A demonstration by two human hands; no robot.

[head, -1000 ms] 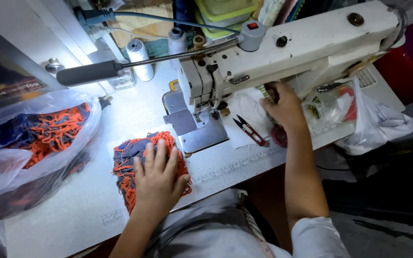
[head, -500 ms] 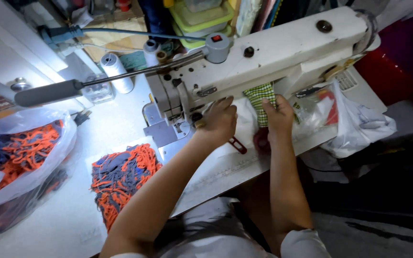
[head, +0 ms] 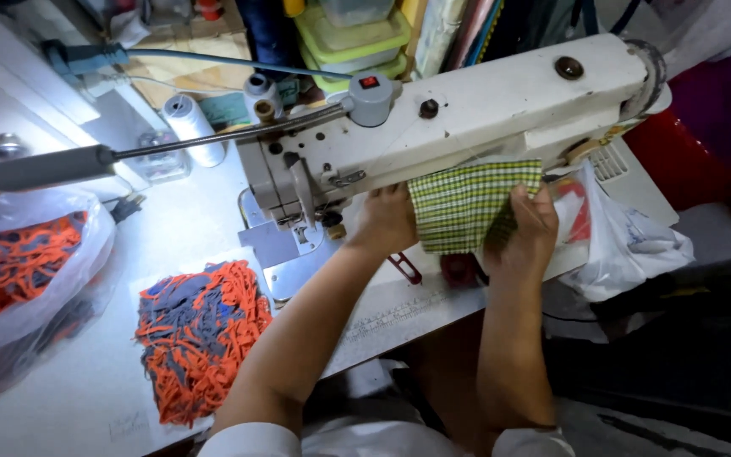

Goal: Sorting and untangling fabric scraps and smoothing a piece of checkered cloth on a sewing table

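Note:
Both of my hands hold a green and yellow checked cloth [head: 467, 203] in front of the white sewing machine [head: 467, 118]. My left hand [head: 385, 222] grips the cloth's left edge, close to the needle area. My right hand [head: 528, 233] grips its right lower edge. The cloth is spread between them, just under the machine's arm. A pair of red-handled snips [head: 405, 267] lies on the table below my left hand.
A pile of orange and grey-blue fabric pieces [head: 200, 334] lies at the table's left front. A clear plastic bag [head: 19, 279] with more such pieces sits at far left. A white plastic bag [head: 623, 241] hangs at the right. Thread spools [head: 192, 127] stand behind the machine.
My left hand left the orange and grey pile and moved right to the machine. Both hands have lifted and spread the checked cloth wider. The view shifted left.

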